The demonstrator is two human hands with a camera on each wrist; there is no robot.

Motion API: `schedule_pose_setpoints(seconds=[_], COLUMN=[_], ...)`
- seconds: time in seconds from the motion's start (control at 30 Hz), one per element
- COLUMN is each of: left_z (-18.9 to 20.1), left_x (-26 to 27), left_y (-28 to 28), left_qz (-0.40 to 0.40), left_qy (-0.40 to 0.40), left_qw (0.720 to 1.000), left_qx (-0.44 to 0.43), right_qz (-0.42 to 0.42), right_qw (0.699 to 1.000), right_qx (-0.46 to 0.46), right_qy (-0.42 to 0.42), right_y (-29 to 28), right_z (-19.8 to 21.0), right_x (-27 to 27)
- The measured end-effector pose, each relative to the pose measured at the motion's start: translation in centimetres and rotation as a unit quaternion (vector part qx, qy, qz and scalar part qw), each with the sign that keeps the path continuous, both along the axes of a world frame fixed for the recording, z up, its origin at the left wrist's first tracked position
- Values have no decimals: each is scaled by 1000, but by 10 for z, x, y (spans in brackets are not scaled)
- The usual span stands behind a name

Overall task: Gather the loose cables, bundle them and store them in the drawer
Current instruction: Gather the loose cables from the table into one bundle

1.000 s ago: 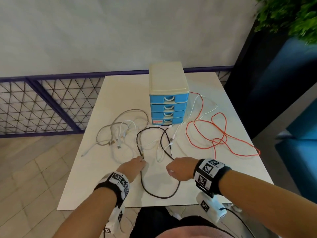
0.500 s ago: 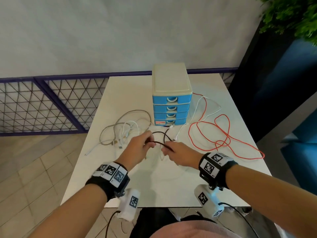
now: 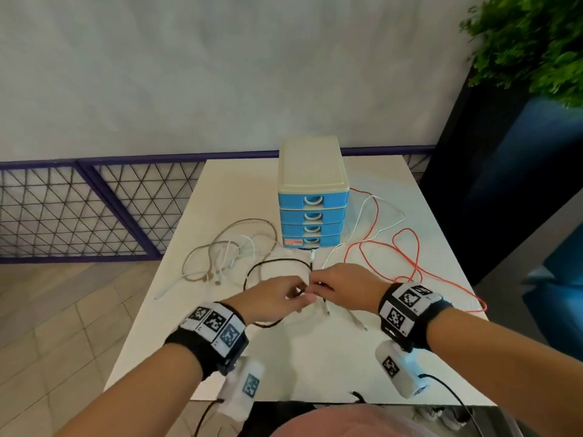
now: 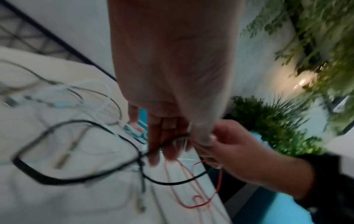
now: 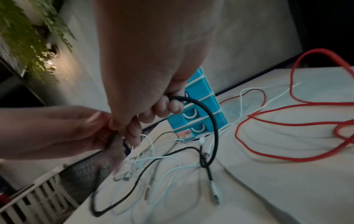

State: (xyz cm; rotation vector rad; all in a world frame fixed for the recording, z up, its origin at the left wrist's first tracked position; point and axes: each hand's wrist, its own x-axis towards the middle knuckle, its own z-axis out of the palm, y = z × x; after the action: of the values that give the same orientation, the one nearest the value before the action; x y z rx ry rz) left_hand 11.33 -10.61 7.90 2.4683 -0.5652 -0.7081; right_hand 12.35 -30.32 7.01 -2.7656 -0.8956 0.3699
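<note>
A black cable (image 3: pixel 274 261) loops over the white table (image 3: pixel 315 367) in front of a small drawer unit (image 3: pixel 312 171) whose blue drawers are all closed. My left hand (image 3: pixel 293 294) and right hand (image 3: pixel 318 287) meet at mid-table, and both pinch this cable. In the right wrist view the black cable (image 5: pixel 214 121) arches out of my curled right fingers (image 5: pixel 162 109). In the left wrist view it (image 4: pixel 57 180) passes through my left fingers (image 4: pixel 168 136). One plug end (image 3: pixel 326 309) hangs below my hands.
An orange-red cable (image 3: pixel 407 247) and a white cable (image 3: pixel 378 212) sprawl right of the drawers. A beige cable (image 3: pixel 220 244) and another white cable (image 3: pixel 244 247) lie tangled at the left. A purple mesh fence (image 3: pixel 94 209) stands beyond the left edge, a plant (image 3: pixel 536 42) at the upper right.
Both hands moved from the table's near edge toward the drawers and came together. The black cable's near loop was drawn up with them.
</note>
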Motion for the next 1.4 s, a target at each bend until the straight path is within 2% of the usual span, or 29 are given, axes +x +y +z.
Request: schedule_pose_setpoints(seconds=[0.1, 0.2, 0.33, 0.4, 0.5, 0.57, 0.67, 0.73, 0.8, 0.9, 1.0, 1.07, 1.13, 1.23, 1.3, 1.4], left_z=[11, 13, 15, 15, 12, 13, 22, 21, 21, 22, 15, 10, 13, 26, 32, 32], left_x=[4, 13, 23, 26, 24, 23, 24, 29, 35, 51, 65, 68, 65, 57, 54, 55], left_y=[-16, 3, 49, 73, 83, 62, 6, -26, -40, -27, 6, 13, 1, -37, -57, -60], left_qz=[10, 44, 164, 190, 137, 120, 76, 36, 53, 111, 125, 114, 85, 16, 36, 119], left_qy=[0, -15, -28, -23, 38, 23, -32, -31, -22, -79, -71, -54, -75, -111, -95, -112], left_qw=[998, 992, 969, 966, 990, 990, 995, 998, 998, 988, 988, 992, 992, 994, 994, 984], left_qx=[-55, -121, -180, -173, -1, 68, 49, 33, -5, -77, -55, -2, 47, -3, -43, -76], right_qz=[-25, -41, -52, -87, -116, -98, -49, -23, -33, -94, -165, -185, -177, -136, -155, -217], right_qw=[999, 998, 997, 992, 991, 994, 998, 998, 996, 985, 960, 951, 960, 977, 958, 901], right_qx=[37, 39, -48, -86, -61, -39, 9, 41, 75, 130, 194, 220, 202, 154, 225, 357], right_qy=[8, 10, -18, -5, 9, 12, 37, 29, 22, 58, 113, 114, 83, 52, 85, 120], right_y=[-2, -20, -54, -70, -73, -61, -31, -13, -10, -37, -64, -67, -60, -39, -27, -23], right_z=[2, 0, -21, -27, -19, -9, 3, 9, 14, 18, 19, 23, 31, 45, 49, 51], right_x=[2, 5, 12, 17, 23, 28, 35, 40, 46, 51, 50, 49, 50, 49, 50, 53])
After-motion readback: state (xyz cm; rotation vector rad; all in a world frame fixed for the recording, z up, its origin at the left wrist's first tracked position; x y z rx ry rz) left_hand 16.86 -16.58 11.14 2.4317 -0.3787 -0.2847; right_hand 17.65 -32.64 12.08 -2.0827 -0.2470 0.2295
